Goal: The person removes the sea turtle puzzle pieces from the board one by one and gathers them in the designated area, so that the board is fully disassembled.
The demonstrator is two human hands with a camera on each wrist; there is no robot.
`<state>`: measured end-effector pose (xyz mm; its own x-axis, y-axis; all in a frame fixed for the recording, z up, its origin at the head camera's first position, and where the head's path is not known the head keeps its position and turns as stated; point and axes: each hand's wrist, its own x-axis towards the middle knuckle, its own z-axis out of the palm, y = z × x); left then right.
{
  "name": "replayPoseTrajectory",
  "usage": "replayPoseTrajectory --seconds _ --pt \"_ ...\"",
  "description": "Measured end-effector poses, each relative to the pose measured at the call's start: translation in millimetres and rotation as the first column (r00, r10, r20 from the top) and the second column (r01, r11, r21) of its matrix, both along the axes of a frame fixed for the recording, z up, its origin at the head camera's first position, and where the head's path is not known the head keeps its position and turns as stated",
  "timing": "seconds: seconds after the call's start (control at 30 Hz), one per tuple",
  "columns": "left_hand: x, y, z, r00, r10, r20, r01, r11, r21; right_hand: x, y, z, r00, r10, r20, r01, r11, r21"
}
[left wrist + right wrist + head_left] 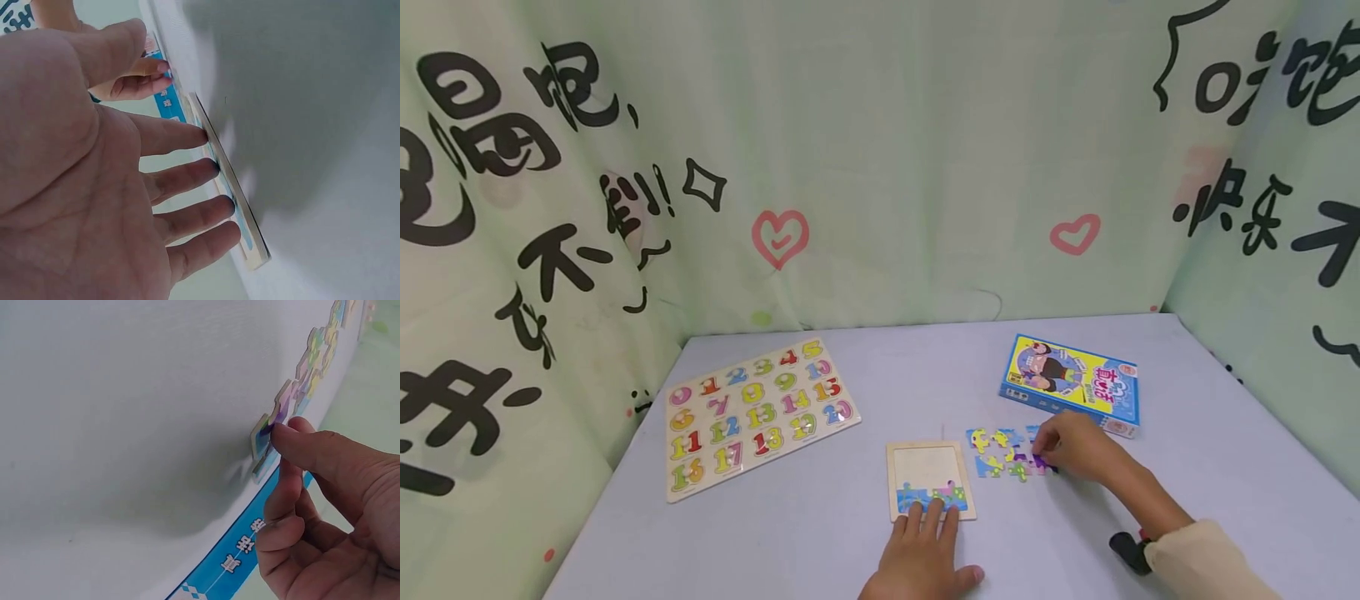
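My left hand point(921, 558) lies with fingers spread, its fingertips on the lower edge of a small wooden puzzle tray point(891, 471). Along the bottom of that tray sits a row of blue and green jigsaw pieces point(912, 498); bare wood shows above them. In the left wrist view the fingers point(187, 178) reach straight to the tray's rim. Right of the tray lies a group of loose jigsaw pieces point(992, 454). My right hand point(1078, 446) is at the group's right side, pinching a purple and blue jigsaw piece point(261, 439) between thumb and fingers.
A blue and yellow puzzle box point(1071, 379) lies just behind the right hand. At the left is a large wooden number board point(760, 408) with colourful numerals. A green curtain point(880, 167) with black writing surrounds the white table point(775, 550). A black strap device point(1131, 552) is on the right wrist.
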<state>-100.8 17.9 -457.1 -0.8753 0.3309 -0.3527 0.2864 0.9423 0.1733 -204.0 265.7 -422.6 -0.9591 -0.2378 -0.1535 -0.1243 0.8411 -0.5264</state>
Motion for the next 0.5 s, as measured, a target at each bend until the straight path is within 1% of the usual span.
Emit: replayPoseTrajectory --seconds 0.1,0.17,0.23,0.3,0.33,0.37,0.43,0.5 --pt "0.6 -2.5 1.9 1.0 -0.005 -0.001 0.005 1.0 0.027 0.6 -1 0.4 1.0 0.001 -0.006 -0.001 1.0 0.007" --pt "-0.2 -8.3 4.2 0.999 -0.013 -0.039 0.015 0.999 0.047 1.5 -3 0.3 1.0 0.001 -0.011 -0.001 1.0 0.006" --pt "-4.5 -20.7 7.8 0.995 -0.017 -0.095 0.024 0.997 0.076 3.4 -9 0.0 1.0 0.003 -0.012 -0.004 1.0 -0.008" --pt "-14.6 -38.5 12.4 0.991 -0.017 -0.136 0.033 0.993 0.118 5.8 -18 -0.1 1.0 0.022 -0.02 -0.022 0.999 -0.028" --pt "-21.8 -48.9 14.3 0.989 -0.025 -0.144 0.046 0.989 0.142 7.2 -24 0.2 0.999 0.032 -0.021 -0.032 0.999 -0.037" --pt "-30.3 -59.4 15.7 0.99 -0.036 -0.136 0.059 0.983 0.174 8.8 -30 0.9 0.999 0.043 -0.022 -0.043 0.998 -0.043" --pt "-47.8 -78.6 16.8 0.99 -0.087 -0.108 0.11 0.967 0.231 12.6 -45 2.1 0.997 0.069 -0.032 -0.071 0.996 -0.057" --pt "-62.8 -92.4 14.5 0.985 -0.151 -0.087 0.17 0.947 0.273 16.0 -58 1.2 0.992 0.113 -0.061 -0.117 0.991 -0.066"
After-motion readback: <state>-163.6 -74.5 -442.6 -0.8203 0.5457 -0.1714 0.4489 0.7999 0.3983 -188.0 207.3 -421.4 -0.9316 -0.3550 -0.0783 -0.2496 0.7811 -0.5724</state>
